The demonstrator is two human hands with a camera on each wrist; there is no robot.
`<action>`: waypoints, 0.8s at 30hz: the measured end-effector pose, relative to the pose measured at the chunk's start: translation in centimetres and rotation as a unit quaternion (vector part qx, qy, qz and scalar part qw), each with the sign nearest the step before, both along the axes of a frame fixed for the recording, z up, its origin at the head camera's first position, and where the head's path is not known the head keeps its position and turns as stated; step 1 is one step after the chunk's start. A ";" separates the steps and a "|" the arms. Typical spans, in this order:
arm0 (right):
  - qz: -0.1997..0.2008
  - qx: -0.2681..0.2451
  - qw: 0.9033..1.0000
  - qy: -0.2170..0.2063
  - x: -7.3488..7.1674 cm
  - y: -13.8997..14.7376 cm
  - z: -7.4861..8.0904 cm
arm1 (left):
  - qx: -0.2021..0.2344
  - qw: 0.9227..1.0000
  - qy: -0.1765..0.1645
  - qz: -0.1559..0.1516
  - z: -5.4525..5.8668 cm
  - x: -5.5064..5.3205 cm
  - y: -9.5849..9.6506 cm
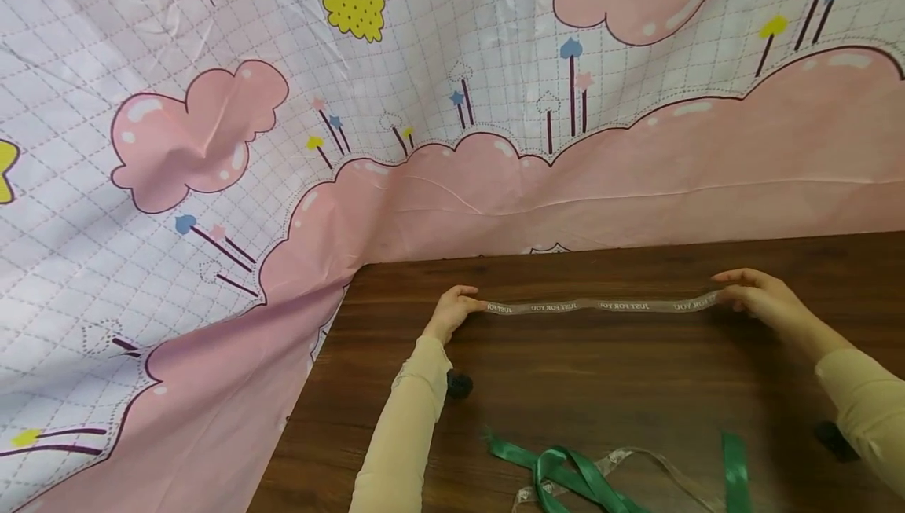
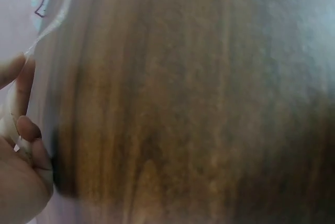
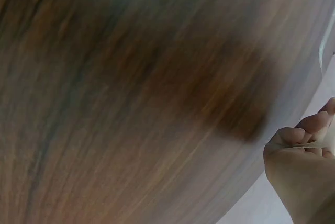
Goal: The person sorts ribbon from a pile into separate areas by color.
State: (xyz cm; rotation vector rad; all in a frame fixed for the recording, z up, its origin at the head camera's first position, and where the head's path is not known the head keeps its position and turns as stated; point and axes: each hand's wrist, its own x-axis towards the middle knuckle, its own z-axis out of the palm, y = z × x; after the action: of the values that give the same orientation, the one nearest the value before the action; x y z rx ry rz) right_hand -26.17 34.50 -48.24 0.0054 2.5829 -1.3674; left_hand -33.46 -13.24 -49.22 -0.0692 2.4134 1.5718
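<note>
You have a translucent ribbon with white lettering drawn out lengthwise between your two hands, toward the far side of the brown surface. Your left hand pinches one end between thumb and finger, the tips closed together; in the left wrist view a pale stretch of it also shows lower down, by the curled fingers. Your right hand grips the other end with curled fingers, and the right wrist view shows a pale strip crossing them, though that hand is partly cut off at the frame edge. The span is extended but not fully taut: it carries a slight wave, and whether it clears the surface or brushes it cannot be told. The lettering appears reversed as you face it. Near you lie a looped green ribbon, a thin pale ribbon tangled with it, and a separate green strip, none of them touched by either hand. The step in hand is judged to be spreading and straightening this length. The next move would call for an even, gentle pull from both sides to take out the wave, with both pinches kept firm and the strip kept from twisting; if you mean the lettering to read correctly, turn the strip over first.
</note>
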 end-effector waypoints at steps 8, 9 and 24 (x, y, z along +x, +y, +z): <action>0.022 0.049 0.999 0.005 0.1 0.4 -0.2 | -0.005 1.000 0.013 -0.004 0.1 0.4 0.5; 0.021 0.052 0.998 0.008 0.1 0.5 -0.2 | -0.005 1.000 0.015 -0.003 0.2 0.3 0.5; 0.017 0.065 0.997 0.033 0.2 1.9 -0.2 | -0.049 0.998 0.033 0.007 -0.4 -0.3 0.5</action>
State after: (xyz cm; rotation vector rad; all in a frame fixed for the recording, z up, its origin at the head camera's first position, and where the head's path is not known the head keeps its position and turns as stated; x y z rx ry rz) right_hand -26.00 36.39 -48.43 -0.0629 2.7081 -1.2059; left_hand -33.74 -12.71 -49.62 -0.0544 2.5463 1.4836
